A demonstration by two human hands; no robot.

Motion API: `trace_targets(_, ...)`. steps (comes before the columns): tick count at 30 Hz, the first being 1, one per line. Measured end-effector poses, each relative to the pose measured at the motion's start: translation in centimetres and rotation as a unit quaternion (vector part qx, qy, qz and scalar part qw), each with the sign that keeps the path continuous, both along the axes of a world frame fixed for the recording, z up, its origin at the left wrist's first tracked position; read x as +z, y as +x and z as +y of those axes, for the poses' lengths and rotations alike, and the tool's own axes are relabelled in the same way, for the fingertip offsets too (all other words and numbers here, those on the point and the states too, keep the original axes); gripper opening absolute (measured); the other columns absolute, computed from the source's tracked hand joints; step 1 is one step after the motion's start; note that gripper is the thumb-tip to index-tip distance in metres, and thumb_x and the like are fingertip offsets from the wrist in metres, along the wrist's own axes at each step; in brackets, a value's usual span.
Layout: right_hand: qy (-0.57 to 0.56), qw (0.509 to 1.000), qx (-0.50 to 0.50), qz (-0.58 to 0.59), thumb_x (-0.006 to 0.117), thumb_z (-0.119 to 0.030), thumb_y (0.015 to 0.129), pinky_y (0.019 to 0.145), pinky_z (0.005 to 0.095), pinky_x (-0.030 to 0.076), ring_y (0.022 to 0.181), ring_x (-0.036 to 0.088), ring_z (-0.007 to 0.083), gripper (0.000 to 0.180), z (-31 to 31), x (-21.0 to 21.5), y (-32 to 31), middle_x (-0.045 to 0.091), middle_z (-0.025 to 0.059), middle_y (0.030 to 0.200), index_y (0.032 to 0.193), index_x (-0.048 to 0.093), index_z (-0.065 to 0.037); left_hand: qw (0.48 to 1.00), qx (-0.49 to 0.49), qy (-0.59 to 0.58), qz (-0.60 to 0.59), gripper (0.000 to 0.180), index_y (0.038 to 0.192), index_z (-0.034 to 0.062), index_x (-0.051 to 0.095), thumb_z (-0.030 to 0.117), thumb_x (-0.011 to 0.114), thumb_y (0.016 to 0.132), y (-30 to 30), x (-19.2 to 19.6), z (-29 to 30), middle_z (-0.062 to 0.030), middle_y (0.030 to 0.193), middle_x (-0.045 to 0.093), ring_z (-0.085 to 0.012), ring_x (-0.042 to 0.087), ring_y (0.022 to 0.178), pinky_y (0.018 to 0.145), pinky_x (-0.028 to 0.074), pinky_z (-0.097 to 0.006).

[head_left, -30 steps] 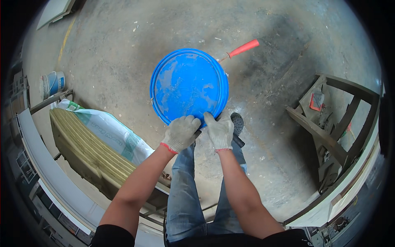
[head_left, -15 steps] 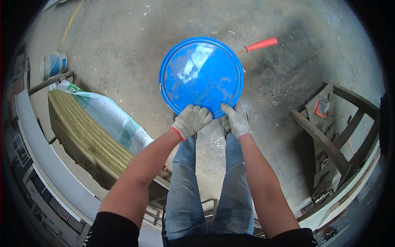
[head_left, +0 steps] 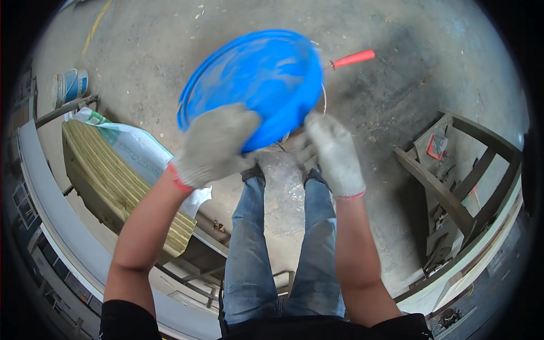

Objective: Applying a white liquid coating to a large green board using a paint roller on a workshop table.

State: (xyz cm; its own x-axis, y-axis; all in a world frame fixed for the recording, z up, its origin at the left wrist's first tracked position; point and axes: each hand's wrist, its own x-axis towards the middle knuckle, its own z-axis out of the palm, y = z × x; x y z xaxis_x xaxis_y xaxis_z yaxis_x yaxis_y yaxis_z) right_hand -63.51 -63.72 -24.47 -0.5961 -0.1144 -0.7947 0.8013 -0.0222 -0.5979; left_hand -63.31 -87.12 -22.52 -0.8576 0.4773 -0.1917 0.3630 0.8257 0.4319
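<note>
A round blue lid (head_left: 255,73), scuffed and smeared by motion, is tilted up in front of me. My left hand (head_left: 218,144), in a grey-white knitted glove with a red cuff edge, is closed on its near left rim; the fingertips are hidden. Beside the near right rim is my gloved right hand (head_left: 334,153), thumb and blurred fingers apart, with nothing seen in it. A thin pale curved rim (head_left: 324,99) shows behind the lid's right side, mostly covered. Past that rim a red handle (head_left: 354,59) sticks out to the right.
To the left lie a yellowish layered slab (head_left: 107,175) and white-green plastic wrapping (head_left: 139,153). A white-blue bucket (head_left: 72,86) stands at the far left. A wooden frame (head_left: 439,184) holding a small red-edged item (head_left: 436,146) is on the right. My feet are on the concrete floor.
The blue lid has gone from lying flat to tilted, shifting up and left with my left hand. My right hand has come away from its rim. A pale rim has come into sight.
</note>
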Motion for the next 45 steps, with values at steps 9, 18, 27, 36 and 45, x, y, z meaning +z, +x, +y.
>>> trace_targets(9,0.397,0.885,0.243,0.029,0.082,-0.056,0.081,0.1,0.0464,0.055,0.113,0.072,0.0402,0.071,8.3,-14.6,13.3,0.076,0.0236,0.119,0.122,0.074,0.0,0.908,0.39,-0.109,-0.106,0.052,0.119,0.001,0.059,0.014,0.079,0.074,12.1,1.6,-10.3,-0.0201,0.102,0.065,-0.0351,0.067,0.088,0.08,0.055,-0.044)
trace_targets(18,0.23,0.884,0.404,-0.038,0.078,-0.039,0.079,0.097,0.0441,0.055,0.107,0.073,0.036,0.065,12.3,-24.5,18.3,0.075,0.0279,0.114,0.132,0.067,-0.002,0.82,0.551,-0.018,-0.154,0.06,0.124,-0.0013,0.057,0.021,0.079,0.072,21.5,-1.6,-9.6,-0.0157,0.106,0.066,-0.0258,0.065,0.094,0.088,0.055,-0.041)
trace_targets(27,0.306,0.859,0.411,0.006,0.073,-0.044,0.091,0.093,0.0533,0.054,0.105,0.071,0.0476,0.051,3.1,-9.2,12.9,0.074,0.0297,0.104,0.123,0.068,-0.005,0.792,0.567,0.029,-0.225,0.058,0.125,-0.0014,0.059,0.016,0.079,0.074,24.8,-0.5,-7.2,-0.0209,0.107,0.068,-0.0348,0.068,0.096,0.09,0.055,-0.045)
trace_targets(36,0.33,0.824,0.461,0.015,0.056,-0.037,0.1,0.099,0.0539,0.053,0.117,0.068,0.047,0.059,-4.3,-4.0,7.8,0.072,0.0282,0.123,0.155,0.048,-0.016,0.79,0.583,0.03,-0.187,0.054,0.122,-0.0003,0.059,0.012,0.082,0.075,30.6,-0.1,-10.2,-0.0186,0.103,0.068,-0.0324,0.069,0.091,0.085,0.056,-0.043)
trace_targets(45,0.396,0.747,0.529,0.07,0.046,-0.025,0.099,0.101,0.0556,0.052,0.119,0.068,0.0459,0.056,-9.7,-15.4,6.4,0.071,0.0278,0.128,0.155,0.049,-0.02,0.789,0.572,0.045,-0.222,0.05,0.12,0.0015,0.059,0.009,0.081,0.075,35.2,-1.8,-12.0,-0.0146,0.102,0.069,-0.025,0.069,0.089,0.083,0.056,-0.04)
